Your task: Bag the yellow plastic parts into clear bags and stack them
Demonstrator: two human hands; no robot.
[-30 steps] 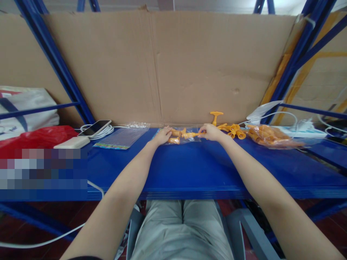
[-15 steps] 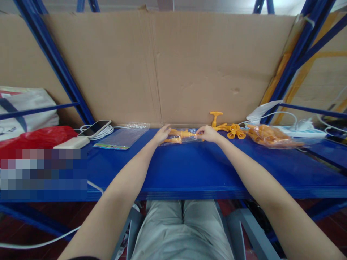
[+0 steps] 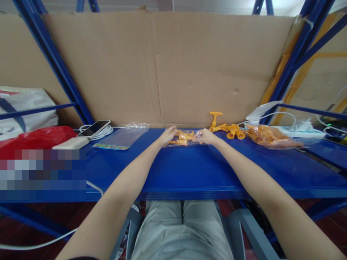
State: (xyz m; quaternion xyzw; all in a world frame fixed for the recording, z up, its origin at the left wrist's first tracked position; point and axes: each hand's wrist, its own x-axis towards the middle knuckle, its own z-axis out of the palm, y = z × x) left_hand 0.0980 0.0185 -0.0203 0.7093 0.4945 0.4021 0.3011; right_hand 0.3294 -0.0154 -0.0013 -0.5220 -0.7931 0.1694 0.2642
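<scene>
A clear plastic bag (image 3: 176, 143) with orange plastic parts (image 3: 184, 137) inside lies at the back middle of the blue shelf. My left hand (image 3: 168, 135) is closed on the bag's left end. At the right end, my right hand (image 3: 206, 137) pinches the bag's edge, with crinkled film at the fingertips. Just right of that hand are loose orange parts (image 3: 235, 131), some with round cup-like ends. One T-shaped orange piece (image 3: 216, 117) stands upright among them.
Further right lies a larger clear bag of orange parts (image 3: 271, 136), before a white power strip (image 3: 300, 132). On the left are a flat clear bag (image 3: 121, 139), a phone (image 3: 94, 128) on a coiled white cable, a white box (image 3: 71, 143) and a red bag (image 3: 46, 136). Cardboard (image 3: 203, 68) walls the back.
My left hand has shifted slightly right along the bag. The orange parts inside have turned and bunched up, and the bag's right end looks more gathered at my right hand.
</scene>
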